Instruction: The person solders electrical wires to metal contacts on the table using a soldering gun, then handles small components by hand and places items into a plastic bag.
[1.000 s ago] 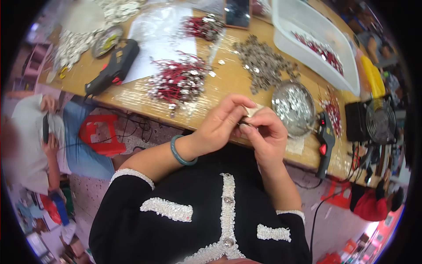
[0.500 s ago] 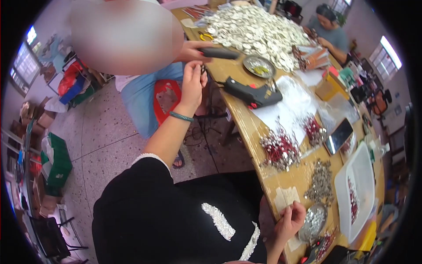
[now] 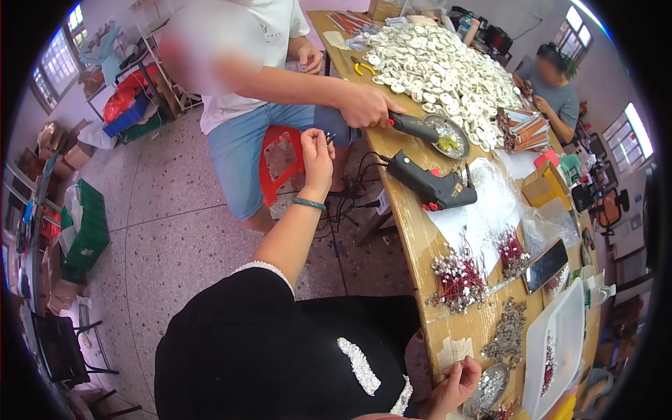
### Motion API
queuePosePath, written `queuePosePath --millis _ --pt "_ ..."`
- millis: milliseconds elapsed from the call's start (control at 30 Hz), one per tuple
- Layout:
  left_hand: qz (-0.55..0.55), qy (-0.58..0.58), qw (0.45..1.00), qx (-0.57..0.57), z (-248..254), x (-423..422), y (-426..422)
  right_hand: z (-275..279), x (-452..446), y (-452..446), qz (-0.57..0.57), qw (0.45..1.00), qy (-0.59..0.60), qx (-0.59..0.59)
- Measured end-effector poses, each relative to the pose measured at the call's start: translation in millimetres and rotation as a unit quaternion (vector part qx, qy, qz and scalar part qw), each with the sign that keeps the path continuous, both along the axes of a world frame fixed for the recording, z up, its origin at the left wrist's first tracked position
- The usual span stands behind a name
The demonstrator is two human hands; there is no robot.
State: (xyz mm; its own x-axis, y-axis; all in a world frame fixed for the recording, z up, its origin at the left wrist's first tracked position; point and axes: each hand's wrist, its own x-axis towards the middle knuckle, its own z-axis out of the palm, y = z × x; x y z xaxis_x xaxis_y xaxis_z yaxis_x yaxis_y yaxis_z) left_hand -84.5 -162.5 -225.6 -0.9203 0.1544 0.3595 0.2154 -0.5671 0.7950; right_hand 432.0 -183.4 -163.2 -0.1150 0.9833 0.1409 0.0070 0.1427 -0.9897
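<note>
My left hand (image 3: 318, 161) is raised off the table's left edge, its fingers closed on a small dark piece (image 3: 329, 138). My right hand (image 3: 458, 383) rests at the near table edge beside a beige pad (image 3: 455, 352) and a metal dish of silver pieces (image 3: 490, 385); its fingertips are pinched, and what they hold, if anything, is too small to name. Beyond them lie a heap of small grey metal pieces (image 3: 507, 332) and a bundle of red-stemmed pieces (image 3: 458, 280). A black glue gun (image 3: 430, 183) lies on white paper (image 3: 490, 203).
Across from my left hand a seated person (image 3: 280, 91) holds another glue gun (image 3: 413, 128) over a dish (image 3: 448, 136). A large pile of white discs (image 3: 441, 66), a phone (image 3: 546, 266) and a white bin (image 3: 556, 350) are on the table. Another person (image 3: 556, 91) sits farther back.
The view has swung left. My hands, together at first, have come apart, the left reaching out to the side. The other person's glue gun has moved right to the dish.
</note>
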Motion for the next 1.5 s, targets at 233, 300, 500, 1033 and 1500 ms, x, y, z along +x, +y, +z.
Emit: queuePosePath --millis 233,300,500,1033,1500 --pt "0.029 -0.042 0.998 0.036 -14 -12 2 -2 1 1 -0.002 1.000 -0.003 0.002" --pt "0.024 -0.048 0.998 0.043 -17 -15 3 2 -3 1 0.010 1.000 -0.004 0.004" --pt "-0.010 -0.094 0.995 0.017 -11 0 5 8 -12 -2 -0.001 1.000 -0.004 0.019" --pt "-0.030 -0.108 0.994 0.012 -20 25 11 14 -13 -2 0.007 0.999 0.033 0.003" --pt "-0.308 -0.091 0.937 -0.139 4 129 -71 18 -13 -4 0.027 0.997 0.069 -0.029"
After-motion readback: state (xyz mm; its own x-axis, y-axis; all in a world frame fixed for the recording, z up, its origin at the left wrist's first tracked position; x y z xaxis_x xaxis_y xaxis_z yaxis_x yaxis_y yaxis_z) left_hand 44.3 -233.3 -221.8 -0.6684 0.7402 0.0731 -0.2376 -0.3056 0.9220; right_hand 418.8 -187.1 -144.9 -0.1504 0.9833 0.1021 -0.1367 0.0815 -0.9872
